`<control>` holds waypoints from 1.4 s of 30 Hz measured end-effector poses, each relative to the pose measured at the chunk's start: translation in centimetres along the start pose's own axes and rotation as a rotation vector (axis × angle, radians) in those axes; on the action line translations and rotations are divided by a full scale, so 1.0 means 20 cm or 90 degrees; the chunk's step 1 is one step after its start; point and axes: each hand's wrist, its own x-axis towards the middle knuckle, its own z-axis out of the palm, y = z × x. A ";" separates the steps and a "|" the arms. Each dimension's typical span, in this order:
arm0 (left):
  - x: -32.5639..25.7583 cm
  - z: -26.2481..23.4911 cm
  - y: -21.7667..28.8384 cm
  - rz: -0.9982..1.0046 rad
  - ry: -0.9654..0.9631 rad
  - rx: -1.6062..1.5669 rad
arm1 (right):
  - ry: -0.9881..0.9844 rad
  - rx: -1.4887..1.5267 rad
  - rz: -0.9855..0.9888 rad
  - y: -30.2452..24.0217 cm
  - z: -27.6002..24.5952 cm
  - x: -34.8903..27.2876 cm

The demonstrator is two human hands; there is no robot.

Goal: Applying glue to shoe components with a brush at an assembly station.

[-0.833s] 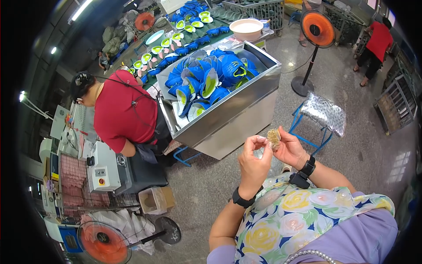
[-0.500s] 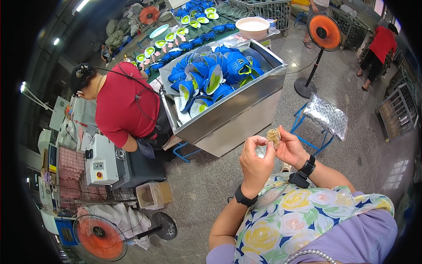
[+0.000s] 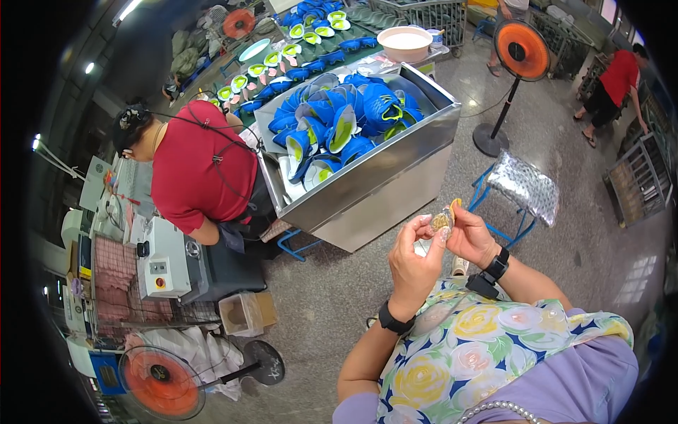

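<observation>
My left hand and my right hand are raised close together in front of my apron. Between their fingertips is a small golden-brown, rough-looking piece with an orange edge on its right side; its kind is too small to make out. Fingers of both hands pinch it, the left ones from the near left, the right ones at its orange end. Beyond my hands stands a metal bin heaped with blue and lime-green shoe uppers.
A co-worker in a red shirt bends over a machine at left. A stool with a silvery seat and an orange standing fan are at right. Another fan stands lower left, near an open carton.
The small piece has turned between my fingers, and its orange edge now shows. My left hand has shifted slightly right. Far right, a person in red has reached toward a cart.
</observation>
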 end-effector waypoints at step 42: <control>0.02 -0.15 -0.21 -0.184 0.030 -0.125 | 0.047 -0.881 -0.516 0.03 0.22 -0.08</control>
